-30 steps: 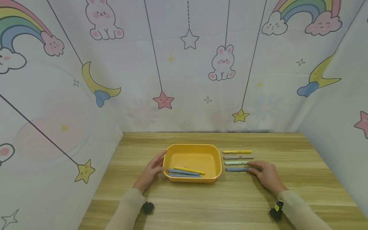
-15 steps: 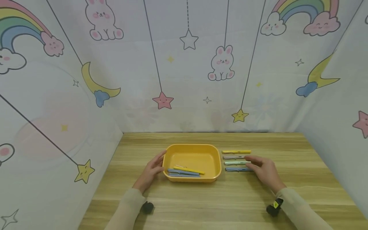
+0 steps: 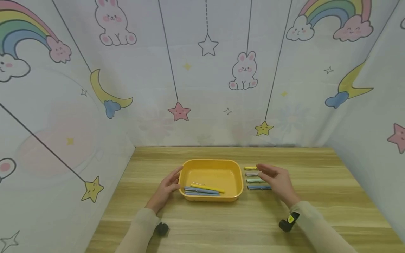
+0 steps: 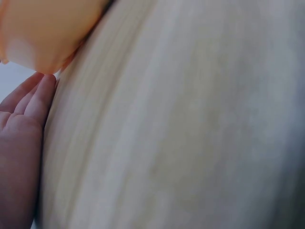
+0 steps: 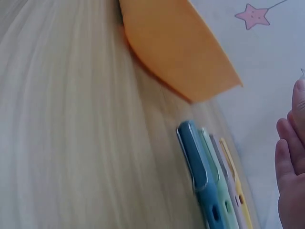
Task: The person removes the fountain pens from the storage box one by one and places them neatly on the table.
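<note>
My left hand (image 3: 164, 189) touches the left side of a yellow tray (image 3: 218, 174); the left wrist view shows its fingers (image 4: 42, 95) extended against the wall. Inside the tray lie blue pens (image 3: 202, 192) and a yellow pen (image 3: 210, 188). Right of the tray, capped pens lie in a row: yellow (image 3: 250, 168), greyish pink (image 3: 251, 174), mint green (image 3: 254, 180) and blue (image 3: 258, 187). Over this row hovers my right hand (image 3: 278, 182), holding nothing and hiding the pens' right ends. In the right wrist view its fingers (image 5: 284, 162) stand clear of the blue pen (image 5: 193, 155).
The wood-grain table (image 3: 205, 225) extends in front of the tray and out to both sides. Behind and beside it hang pale curtains (image 3: 202, 88) printed with stars, rabbits and rainbows. Each wrist carries a small black device (image 3: 287, 223).
My right hand has left the ends of the mint green and blue pens and moved left and up over the row. The left hand and the pens have stayed put.
</note>
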The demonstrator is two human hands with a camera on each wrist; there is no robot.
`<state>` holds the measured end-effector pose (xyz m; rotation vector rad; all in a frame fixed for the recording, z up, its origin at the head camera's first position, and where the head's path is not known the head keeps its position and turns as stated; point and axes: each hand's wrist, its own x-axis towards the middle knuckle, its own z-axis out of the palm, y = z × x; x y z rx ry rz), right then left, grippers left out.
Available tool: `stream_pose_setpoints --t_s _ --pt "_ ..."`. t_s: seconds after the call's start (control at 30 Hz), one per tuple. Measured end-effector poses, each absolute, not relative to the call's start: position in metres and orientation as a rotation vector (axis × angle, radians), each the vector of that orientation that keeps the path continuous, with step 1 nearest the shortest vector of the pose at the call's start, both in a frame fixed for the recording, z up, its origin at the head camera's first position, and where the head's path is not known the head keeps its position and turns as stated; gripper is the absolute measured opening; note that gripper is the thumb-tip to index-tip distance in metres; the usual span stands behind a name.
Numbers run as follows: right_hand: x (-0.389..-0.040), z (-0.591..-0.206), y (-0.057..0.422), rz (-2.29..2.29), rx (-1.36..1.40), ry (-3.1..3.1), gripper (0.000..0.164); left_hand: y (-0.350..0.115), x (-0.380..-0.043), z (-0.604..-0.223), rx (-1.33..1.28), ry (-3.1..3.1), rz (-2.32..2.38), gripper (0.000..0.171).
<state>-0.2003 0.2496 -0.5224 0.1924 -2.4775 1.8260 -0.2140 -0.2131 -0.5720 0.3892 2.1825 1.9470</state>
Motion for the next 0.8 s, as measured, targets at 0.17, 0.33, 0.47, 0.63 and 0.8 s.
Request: stream_pose_setpoints --t_s 0.17,0.33,0.47,0.63,0.8 --pt "-0.208 -0.517 0.23 1.796 0.254 -2.479 0.043 -0.213 -0.214 -0.571 0.414 2.17 1.954 0.07" --pt "-0.216 -0.519 0.215 1.832 0.317 -2.442 0.043 -0.213 -0.215 -0.571 0.433 2.167 1.963 0.07" --pt "-0.218 -0.52 0.204 1.854 0.334 -2.442 0.045 -0.214 -0.215 -0.572 0.437 2.16 1.96 0.07" --pt "-0.221 -0.52 0.19 1.802 0.381 -2.467 0.045 -0.214 -0.215 -0.574 0.427 2.159 1.959 0.07" --pt "-0.225 -0.518 0.172 1.793 0.443 -2.451 0.044 -0.215 -0.216 -0.576 0.436 2.164 1.967 0.07"
